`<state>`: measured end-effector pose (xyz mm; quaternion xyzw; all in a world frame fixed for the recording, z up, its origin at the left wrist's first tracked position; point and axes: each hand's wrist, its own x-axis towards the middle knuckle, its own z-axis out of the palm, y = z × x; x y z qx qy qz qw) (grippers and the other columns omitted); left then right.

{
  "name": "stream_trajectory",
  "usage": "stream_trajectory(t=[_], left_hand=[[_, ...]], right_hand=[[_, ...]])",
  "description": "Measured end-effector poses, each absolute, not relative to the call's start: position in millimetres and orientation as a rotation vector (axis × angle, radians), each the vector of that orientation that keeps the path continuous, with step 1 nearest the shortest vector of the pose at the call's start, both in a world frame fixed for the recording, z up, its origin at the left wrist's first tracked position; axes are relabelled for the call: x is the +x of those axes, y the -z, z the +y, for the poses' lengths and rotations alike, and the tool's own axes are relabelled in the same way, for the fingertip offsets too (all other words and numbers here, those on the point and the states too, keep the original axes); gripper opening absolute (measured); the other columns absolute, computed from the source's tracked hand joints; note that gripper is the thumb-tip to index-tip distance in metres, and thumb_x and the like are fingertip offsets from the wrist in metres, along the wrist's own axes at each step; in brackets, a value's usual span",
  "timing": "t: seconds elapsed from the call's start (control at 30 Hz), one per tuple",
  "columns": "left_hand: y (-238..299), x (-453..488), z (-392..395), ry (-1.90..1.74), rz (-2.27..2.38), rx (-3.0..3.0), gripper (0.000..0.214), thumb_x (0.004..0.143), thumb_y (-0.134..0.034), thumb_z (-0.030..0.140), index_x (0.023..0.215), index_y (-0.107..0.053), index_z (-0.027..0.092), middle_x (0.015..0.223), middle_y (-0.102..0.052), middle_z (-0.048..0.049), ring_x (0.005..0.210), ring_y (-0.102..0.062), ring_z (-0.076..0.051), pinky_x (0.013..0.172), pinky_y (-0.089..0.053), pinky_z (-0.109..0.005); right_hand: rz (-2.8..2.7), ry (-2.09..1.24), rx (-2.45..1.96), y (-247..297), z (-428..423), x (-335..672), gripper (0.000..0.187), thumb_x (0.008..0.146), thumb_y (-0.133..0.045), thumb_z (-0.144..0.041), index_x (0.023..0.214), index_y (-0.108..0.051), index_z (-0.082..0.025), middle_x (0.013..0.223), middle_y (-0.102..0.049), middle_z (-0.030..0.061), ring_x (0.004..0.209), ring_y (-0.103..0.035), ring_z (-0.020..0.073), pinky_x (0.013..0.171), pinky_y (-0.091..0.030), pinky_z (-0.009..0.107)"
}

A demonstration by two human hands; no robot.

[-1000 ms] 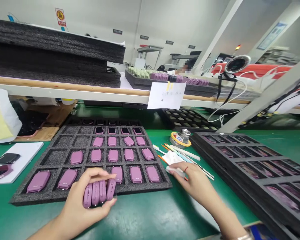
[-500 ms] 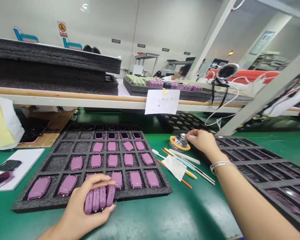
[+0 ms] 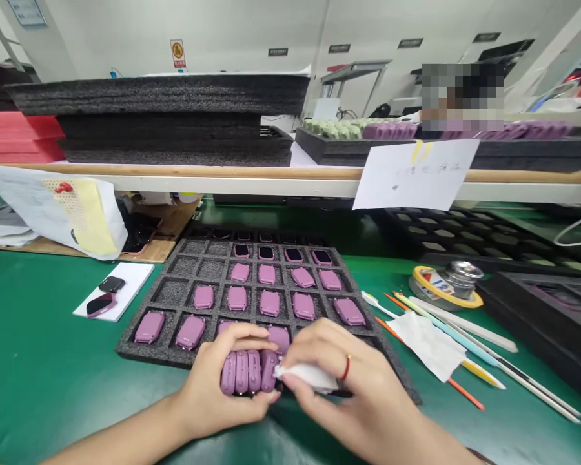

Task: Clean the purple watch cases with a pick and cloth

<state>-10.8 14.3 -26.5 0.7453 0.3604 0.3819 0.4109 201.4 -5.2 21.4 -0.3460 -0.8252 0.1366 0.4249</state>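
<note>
My left hand (image 3: 206, 387) is closed around a row of several purple watch cases (image 3: 241, 372) standing on edge side by side, over the near edge of a black foam tray (image 3: 168, 292). In my right hand (image 3: 356, 391) a white wipe (image 3: 314, 376) is pinched, its tip at the side of the rightmost held case. Whether the wipe touches that case or only comes close is hard to tell. More purple watch cases (image 3: 270, 302) lie in the tray's pockets, and the far row shows dark screens. My hands hide part of the near row.
Right of the tray are a tape roll (image 3: 438, 292) around a metal-topped container (image 3: 466, 271), a white cloth (image 3: 428, 345), and several sticks and brushes. Another black tray (image 3: 508, 294) stands at the far right. Two watches rest on a white pad (image 3: 119, 310). A shelf (image 3: 252, 183) crosses above.
My right hand has left the metal-topped container and come left to the watch cases with the white wipe. My left hand keeps its hold. The view has turned left.
</note>
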Motion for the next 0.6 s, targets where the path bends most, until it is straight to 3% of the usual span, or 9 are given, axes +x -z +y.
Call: stream_trajectory(t=[0.13, 0.33, 0.6], left_hand=[[23, -9, 14, -0.933, 0.928, 1.836, 0.067, 0.066, -0.082, 0.014, 0.122, -0.048, 0.03, 0.11, -0.078, 0.0018, 0.101, -0.076, -0.019, 0.093, -0.055, -0.026], [21, -7, 14, -0.889, 0.942, 1.759, 0.054, 0.068, -0.081, 0.015, 0.114, -0.057, 0.028, 0.107, -0.078, 0.0026, 0.1, -0.075, -0.018, 0.091, -0.056, -0.024], [23, -8, 18, -0.849, 1.028, 1.752, 0.04, 0.066, -0.083, 0.019, 0.102, -0.068, 0.026, 0.097, -0.077, 0.0001, 0.092, -0.073, -0.022, 0.084, -0.057, -0.031]], right_hand=[[-2.128, -0.205, -0.839, -5, -8, 194, 0.011, 0.093, -0.061, -0.009, 0.098, -0.065, -0.017, 0.088, -0.069, 0.0056, 0.077, -0.059, 0.0175, 0.068, -0.052, 0.032], [-2.119, -0.194, -0.806, 1, -5, 197, 0.015, 0.093, -0.061, -0.005, 0.102, -0.063, -0.016, 0.09, -0.068, 0.0069, 0.081, -0.058, 0.0176, 0.072, -0.052, 0.031], [-2.122, -0.124, -0.793, 5, 2, 196, 0.01, 0.093, -0.061, -0.007, 0.1, -0.063, -0.014, 0.088, -0.068, 0.007, 0.082, -0.057, 0.0175, 0.074, -0.052, 0.031]])
